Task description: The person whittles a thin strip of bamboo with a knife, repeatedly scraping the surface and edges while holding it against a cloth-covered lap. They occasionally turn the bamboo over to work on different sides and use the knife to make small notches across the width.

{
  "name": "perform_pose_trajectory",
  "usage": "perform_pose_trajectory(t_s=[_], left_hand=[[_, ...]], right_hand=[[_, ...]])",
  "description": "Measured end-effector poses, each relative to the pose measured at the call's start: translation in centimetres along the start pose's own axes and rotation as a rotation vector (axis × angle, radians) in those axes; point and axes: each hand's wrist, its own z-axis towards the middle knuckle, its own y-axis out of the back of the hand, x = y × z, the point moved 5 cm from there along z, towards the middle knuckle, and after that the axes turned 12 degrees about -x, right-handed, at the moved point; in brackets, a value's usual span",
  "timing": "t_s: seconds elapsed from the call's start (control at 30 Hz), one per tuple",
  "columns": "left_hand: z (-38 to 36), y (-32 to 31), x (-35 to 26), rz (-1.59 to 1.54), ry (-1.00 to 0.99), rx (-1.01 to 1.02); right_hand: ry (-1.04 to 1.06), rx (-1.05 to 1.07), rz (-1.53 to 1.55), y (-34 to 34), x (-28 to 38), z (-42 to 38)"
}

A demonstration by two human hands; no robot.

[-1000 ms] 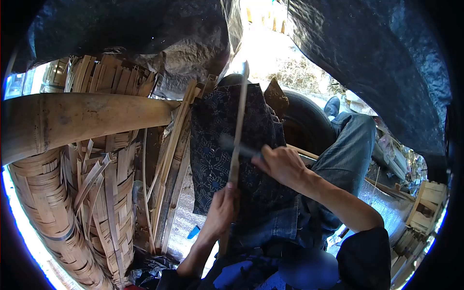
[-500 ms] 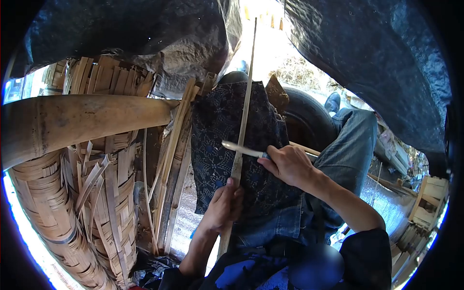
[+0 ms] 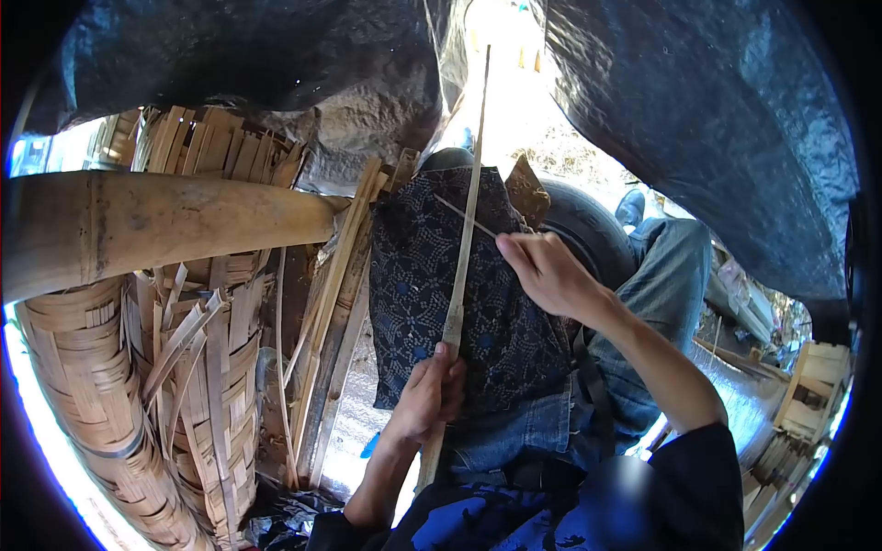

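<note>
My left hand (image 3: 430, 395) is closed around the lower part of a long, pale bamboo strip (image 3: 463, 262), its thumb lying along the top. The strip points away from me over a dark patterned cloth (image 3: 413, 303) spread on my lap, and its thin far end reaches into the bright gap. In my closed right hand (image 3: 554, 275) is a knife (image 3: 467, 217), the handle hidden by the fingers. Its blade shows as a narrow line lying across the strip, well beyond my left hand.
A thick bamboo pole (image 3: 184, 225) juts in from the left above tall woven bamboo baskets (image 3: 92, 386). Split bamboo pieces (image 3: 335, 303) lean beside my lap. Behind my right hand sits a tyre (image 3: 588, 220). Dark plastic sheeting (image 3: 707, 119) hangs overhead; a wooden crate (image 3: 818, 386) stands at right.
My right hand has moved away from me along the strip with the knife. The blade, broad before, now appears thin and slanted. My left hand keeps its place on the strip.
</note>
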Motion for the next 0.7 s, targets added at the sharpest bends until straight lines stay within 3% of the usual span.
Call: perform_pose_trajectory(t_s=[0.1, 0.17, 0.23, 0.33, 0.47, 0.53, 0.57, 0.63, 0.67, 0.7], left_hand=[[0.3, -0.1, 0.0, 0.032, -0.024, -0.002], [0.3, -0.2, -0.1, 0.033, -0.015, 0.012], [0.1, -0.2, -0.2, 0.046, -0.021, 0.002], [0.1, -0.4, -0.4, 0.067, -0.045, -0.018], [0.0, -0.4, -0.4, 0.109, -0.068, -0.066], [0.2, -0.3, -0.5, 0.107, -0.069, -0.071], [0.2, -0.4, -0.4, 0.104, -0.069, -0.077], [0.2, -0.5, -0.3, 0.124, -0.066, -0.08], [0.2, -0.5, -0.4, 0.149, -0.067, -0.088], [0.3, -0.4, -0.5, 0.147, -0.069, -0.091]], right_hand=[[-0.11, 0.127, 0.065, -0.5, -2.4, -1.6], [-0.422, 0.166, 0.134, -0.7, -4.9, -1.7], [-0.368, 0.124, 0.171, -0.5, -5.0, -0.9], [-0.008, -0.101, -0.101, 1.5, -2.5, 0.0], [0.047, -0.021, -0.226, 1.3, -2.4, -0.1], [0.225, -0.048, -0.215, 1.4, -2.0, -0.6], [0.224, -0.047, -0.219, 1.5, -1.9, -0.7], [-0.049, 0.161, -0.192, 0.6, -2.8, -0.9], [0.281, -0.103, -0.142, 1.2, -1.4, -1.6], [0.284, -0.102, -0.14, 1.1, -1.1, -1.8]])
